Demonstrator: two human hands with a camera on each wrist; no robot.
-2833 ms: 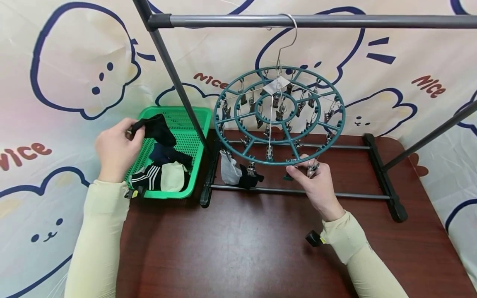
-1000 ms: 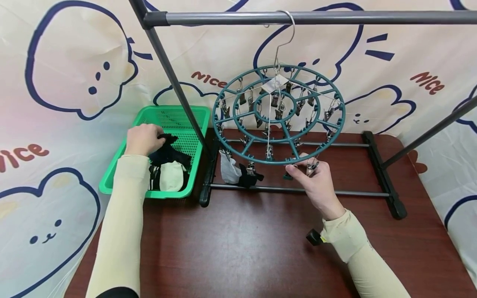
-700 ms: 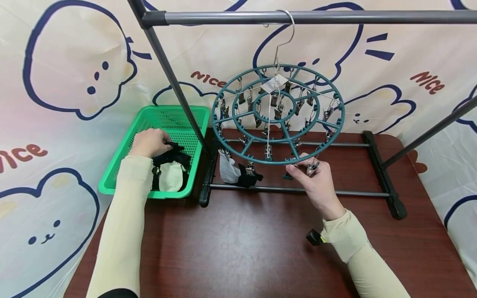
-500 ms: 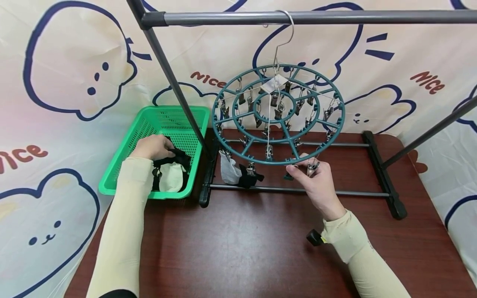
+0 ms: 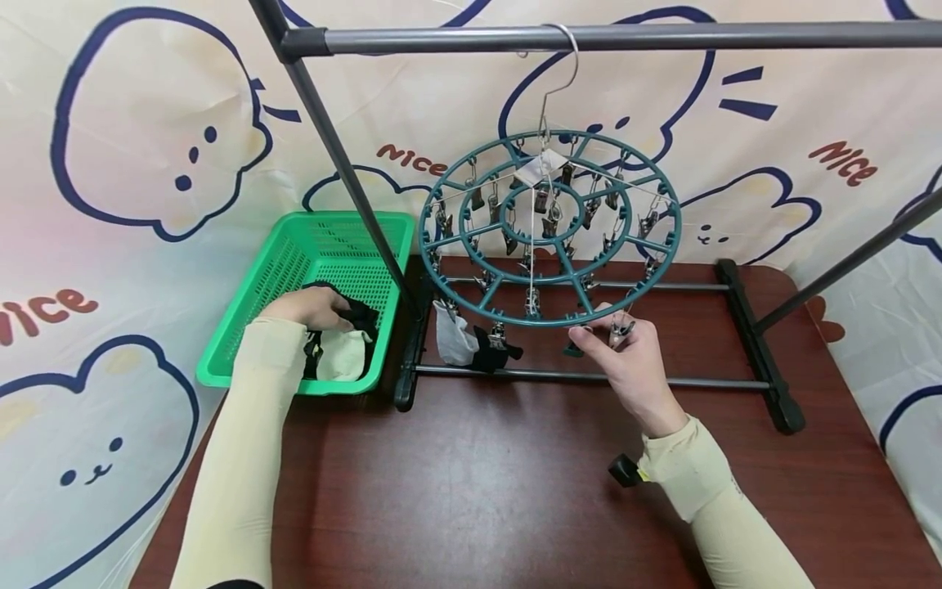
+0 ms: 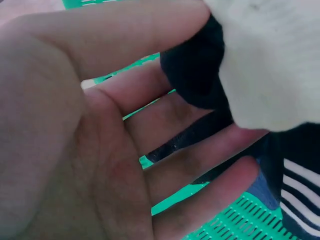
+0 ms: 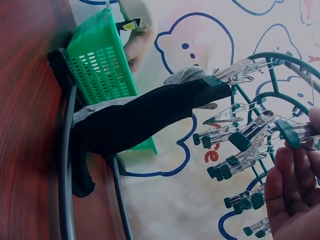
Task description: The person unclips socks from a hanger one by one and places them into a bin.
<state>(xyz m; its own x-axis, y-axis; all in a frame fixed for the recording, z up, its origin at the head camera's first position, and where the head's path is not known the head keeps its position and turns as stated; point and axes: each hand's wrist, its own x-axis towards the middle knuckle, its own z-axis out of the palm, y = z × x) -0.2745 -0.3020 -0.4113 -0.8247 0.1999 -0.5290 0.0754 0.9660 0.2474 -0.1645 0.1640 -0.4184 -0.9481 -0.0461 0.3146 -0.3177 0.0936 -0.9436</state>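
My left hand (image 5: pixel 309 309) is inside the green basket (image 5: pixel 213 372), over the socks. In the left wrist view its fingers (image 6: pixel 200 165) are spread and fairly straight among a cream sock (image 6: pixel 270 65) and a dark navy sock (image 6: pixel 195 65). The thumb touches the cream sock's edge. My right hand (image 5: pixel 625 360) pinches a metal clip with green tips (image 7: pixel 287 132) at the front rim of the round green clip hanger (image 5: pixel 508 315). Left of that hand, a black sock (image 7: pixel 135 120) and a grey sock (image 5: pixel 454 335) hang from the hanger's clips.
The hanger hooks over the grey top bar (image 5: pixel 441 41) of a rack. A slanted rack post (image 5: pixel 338 155) passes beside the basket. The rack's base bar (image 5: pixel 537 375) lies on the brown table (image 5: pixel 471 491). A striped sock (image 6: pixel 300 195) is in the basket.
My left hand has lowered a black sock into the basket, let it go and moved down toward the cream sock. My right hand has stayed at the clip.
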